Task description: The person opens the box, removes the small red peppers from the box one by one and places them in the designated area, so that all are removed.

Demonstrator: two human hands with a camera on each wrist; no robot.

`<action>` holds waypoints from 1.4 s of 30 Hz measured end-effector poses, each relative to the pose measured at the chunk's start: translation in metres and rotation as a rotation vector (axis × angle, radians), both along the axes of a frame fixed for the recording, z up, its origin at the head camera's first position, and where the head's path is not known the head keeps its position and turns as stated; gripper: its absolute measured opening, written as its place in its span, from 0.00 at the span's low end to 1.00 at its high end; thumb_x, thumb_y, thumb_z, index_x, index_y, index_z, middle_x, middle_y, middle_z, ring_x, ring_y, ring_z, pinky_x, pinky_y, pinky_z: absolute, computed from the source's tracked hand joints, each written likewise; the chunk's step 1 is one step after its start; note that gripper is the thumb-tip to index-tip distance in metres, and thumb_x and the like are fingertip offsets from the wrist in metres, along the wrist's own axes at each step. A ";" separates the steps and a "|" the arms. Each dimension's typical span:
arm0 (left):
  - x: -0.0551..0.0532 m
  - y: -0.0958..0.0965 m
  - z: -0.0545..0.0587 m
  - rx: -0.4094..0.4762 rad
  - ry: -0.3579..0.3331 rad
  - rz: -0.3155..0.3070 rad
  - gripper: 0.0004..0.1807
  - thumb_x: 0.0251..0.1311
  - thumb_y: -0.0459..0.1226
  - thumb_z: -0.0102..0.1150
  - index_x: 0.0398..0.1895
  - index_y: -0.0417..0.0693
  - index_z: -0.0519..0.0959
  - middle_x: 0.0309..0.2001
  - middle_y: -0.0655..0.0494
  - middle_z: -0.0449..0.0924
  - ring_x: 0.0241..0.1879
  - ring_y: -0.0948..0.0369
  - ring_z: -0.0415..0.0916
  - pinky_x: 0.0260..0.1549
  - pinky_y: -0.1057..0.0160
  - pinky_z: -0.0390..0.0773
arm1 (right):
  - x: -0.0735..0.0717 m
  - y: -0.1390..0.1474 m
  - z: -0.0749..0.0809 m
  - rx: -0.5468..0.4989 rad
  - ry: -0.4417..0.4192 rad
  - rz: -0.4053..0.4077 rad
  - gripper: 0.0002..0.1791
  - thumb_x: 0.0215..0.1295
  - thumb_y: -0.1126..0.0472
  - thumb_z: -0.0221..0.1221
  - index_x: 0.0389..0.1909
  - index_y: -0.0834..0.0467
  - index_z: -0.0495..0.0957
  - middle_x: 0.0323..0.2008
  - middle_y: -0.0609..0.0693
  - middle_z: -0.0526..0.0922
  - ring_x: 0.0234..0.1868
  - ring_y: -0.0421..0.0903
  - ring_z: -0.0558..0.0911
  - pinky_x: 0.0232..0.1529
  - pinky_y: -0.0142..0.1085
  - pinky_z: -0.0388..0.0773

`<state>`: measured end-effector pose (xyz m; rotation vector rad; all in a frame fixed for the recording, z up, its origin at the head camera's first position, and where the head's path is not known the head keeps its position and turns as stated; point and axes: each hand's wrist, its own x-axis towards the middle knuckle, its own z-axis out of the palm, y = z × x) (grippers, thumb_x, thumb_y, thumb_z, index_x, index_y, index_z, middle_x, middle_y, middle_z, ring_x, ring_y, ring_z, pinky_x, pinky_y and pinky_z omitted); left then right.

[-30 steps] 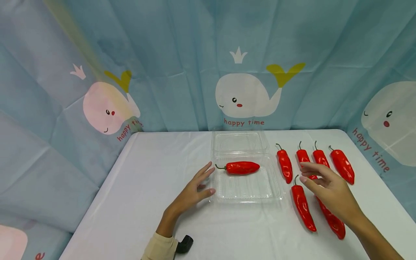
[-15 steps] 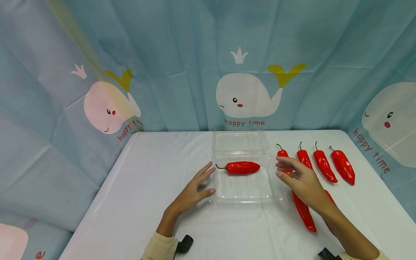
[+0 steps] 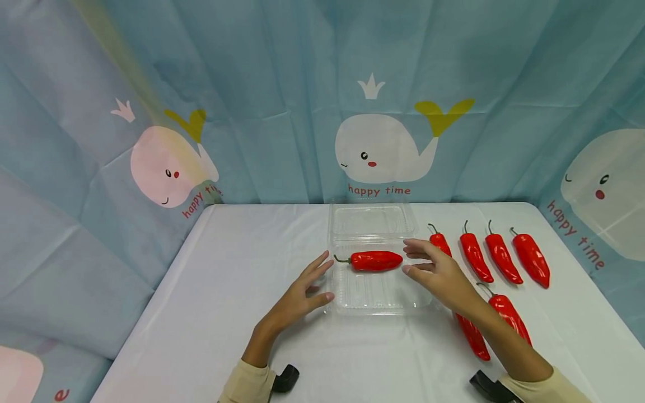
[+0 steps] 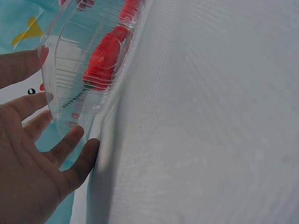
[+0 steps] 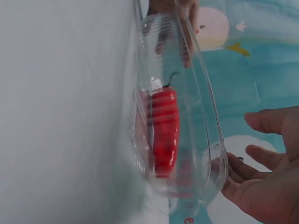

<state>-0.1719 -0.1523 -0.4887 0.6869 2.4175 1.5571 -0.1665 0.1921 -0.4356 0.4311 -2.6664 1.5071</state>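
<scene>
A clear plastic clamshell box (image 3: 378, 294) lies with its lid folded back, and one red chili pepper (image 3: 375, 261) rests inside, stem to the left. Beside the box's left rim, my left hand (image 3: 294, 299) has its fingers spread and fairly straight; in the left wrist view the fingertips (image 4: 45, 53) meet the clear wall. My right hand (image 3: 438, 274) is at the right rim, fingers loosely bent, holding nothing. The right wrist view has this hand (image 5: 266, 172) close against the box edge; whether it touches is hard to tell.
Several more red peppers (image 3: 531, 260) lie to the right, some partly hidden by my right hand and forearm. The box's lid (image 3: 373, 221) lies flat behind its base. A whale-print curtain (image 3: 282, 140) stands behind the white table (image 3: 242, 252).
My right hand has moved left, from above the loose peppers to the right rim of the box. The left hand and the pepper in the box have stayed put.
</scene>
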 end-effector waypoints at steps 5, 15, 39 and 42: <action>0.000 -0.001 0.000 0.002 0.004 -0.004 0.41 0.71 0.38 0.64 0.85 0.50 0.60 0.87 0.58 0.44 0.83 0.45 0.51 0.70 0.36 0.72 | -0.007 -0.014 -0.002 0.027 -0.011 0.033 0.37 0.69 0.56 0.68 0.76 0.59 0.69 0.69 0.61 0.78 0.68 0.63 0.78 0.65 0.58 0.80; 0.000 0.000 0.002 -0.006 0.002 -0.002 0.41 0.71 0.39 0.64 0.85 0.50 0.59 0.87 0.58 0.44 0.83 0.45 0.52 0.70 0.36 0.72 | -0.022 -0.029 -0.007 0.070 -0.042 0.049 0.38 0.68 0.56 0.70 0.76 0.56 0.69 0.71 0.61 0.77 0.71 0.63 0.76 0.67 0.61 0.77; -0.001 0.000 0.000 0.005 -0.001 -0.015 0.40 0.72 0.38 0.63 0.85 0.49 0.59 0.87 0.59 0.43 0.83 0.45 0.53 0.71 0.36 0.70 | -0.044 -0.040 -0.013 0.117 -0.164 0.101 0.34 0.69 0.58 0.68 0.75 0.60 0.71 0.70 0.62 0.77 0.70 0.61 0.76 0.70 0.60 0.75; -0.001 -0.001 0.000 0.007 0.005 -0.020 0.41 0.72 0.38 0.63 0.85 0.48 0.58 0.87 0.58 0.43 0.83 0.44 0.52 0.71 0.36 0.71 | -0.045 -0.041 -0.013 0.132 -0.176 0.105 0.34 0.68 0.59 0.69 0.74 0.59 0.72 0.69 0.62 0.78 0.69 0.61 0.77 0.67 0.57 0.78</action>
